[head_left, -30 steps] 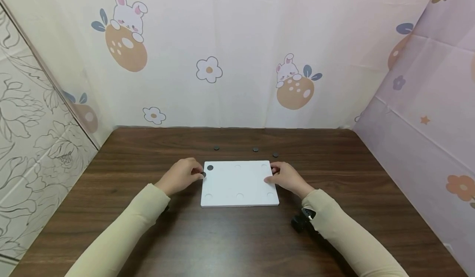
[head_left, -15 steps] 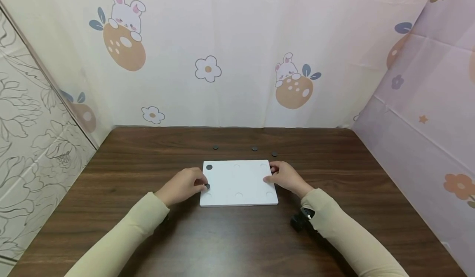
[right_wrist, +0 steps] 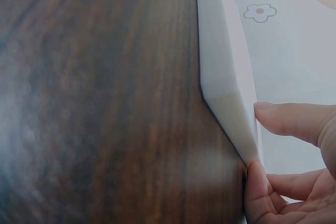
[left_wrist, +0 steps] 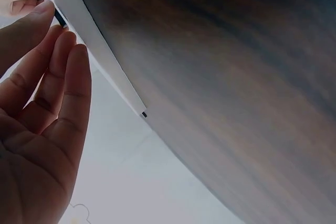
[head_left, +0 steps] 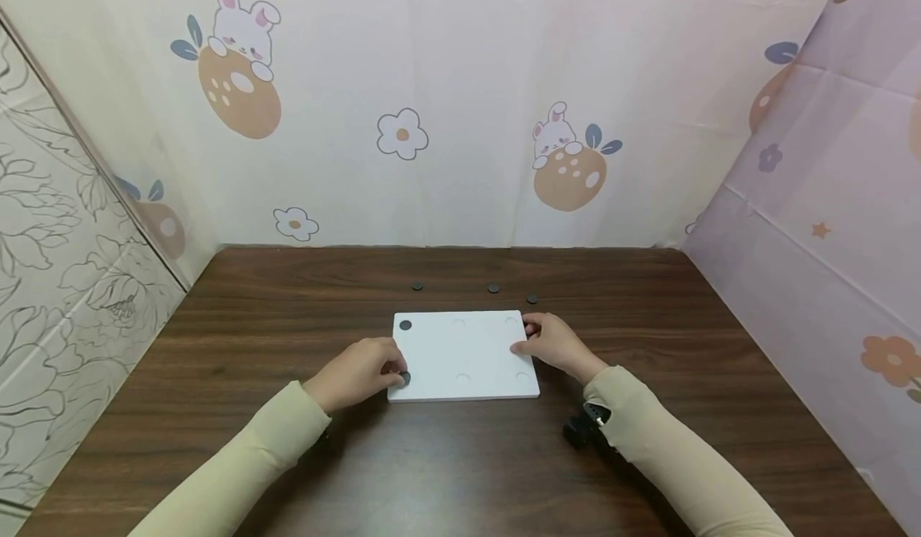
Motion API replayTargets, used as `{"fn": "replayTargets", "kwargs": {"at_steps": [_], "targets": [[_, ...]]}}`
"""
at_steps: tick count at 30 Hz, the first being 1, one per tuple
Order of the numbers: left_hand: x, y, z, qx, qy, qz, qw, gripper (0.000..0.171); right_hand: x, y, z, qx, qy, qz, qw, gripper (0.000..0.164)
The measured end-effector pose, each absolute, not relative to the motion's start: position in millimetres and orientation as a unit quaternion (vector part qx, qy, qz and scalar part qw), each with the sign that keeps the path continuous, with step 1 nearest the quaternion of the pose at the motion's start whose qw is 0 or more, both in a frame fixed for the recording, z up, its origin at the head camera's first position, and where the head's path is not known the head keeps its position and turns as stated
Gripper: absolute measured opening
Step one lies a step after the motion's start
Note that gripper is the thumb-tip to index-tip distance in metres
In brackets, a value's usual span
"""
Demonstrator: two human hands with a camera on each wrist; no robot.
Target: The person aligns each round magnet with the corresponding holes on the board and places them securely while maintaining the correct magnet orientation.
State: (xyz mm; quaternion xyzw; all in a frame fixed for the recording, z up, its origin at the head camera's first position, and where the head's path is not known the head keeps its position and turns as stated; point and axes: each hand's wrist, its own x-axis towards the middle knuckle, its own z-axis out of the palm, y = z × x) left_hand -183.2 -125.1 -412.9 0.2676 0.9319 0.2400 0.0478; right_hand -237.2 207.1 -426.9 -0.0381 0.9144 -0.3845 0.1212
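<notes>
The right hand (head_left: 557, 347) grips the white board (head_left: 460, 352), apparently steadying it, while the left hand (head_left: 361, 371) pinches 1 black disc (head_left: 406, 378) at its near-left corner.

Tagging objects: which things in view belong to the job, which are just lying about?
Job:
white board
dark disc in left hand
second disc at board's far-left corner
three loose discs beyond board, probably

Incidental:
printed cloth backdrop
black device by right sleeve

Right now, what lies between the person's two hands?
In the head view, the white board lies between the left hand, pinching a black disc, and the right hand.
</notes>
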Motion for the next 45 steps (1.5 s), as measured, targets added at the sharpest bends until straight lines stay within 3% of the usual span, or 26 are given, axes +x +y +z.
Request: {"fn": "replayTargets", "kwargs": {"at_steps": [45], "targets": [[-182.3, -127.2, -411.5, 0.284, 0.931, 0.222, 0.056, 0.004, -234.6, 207.1, -425.2, -0.042, 0.913, -0.386, 0.123, 0.066]]}}
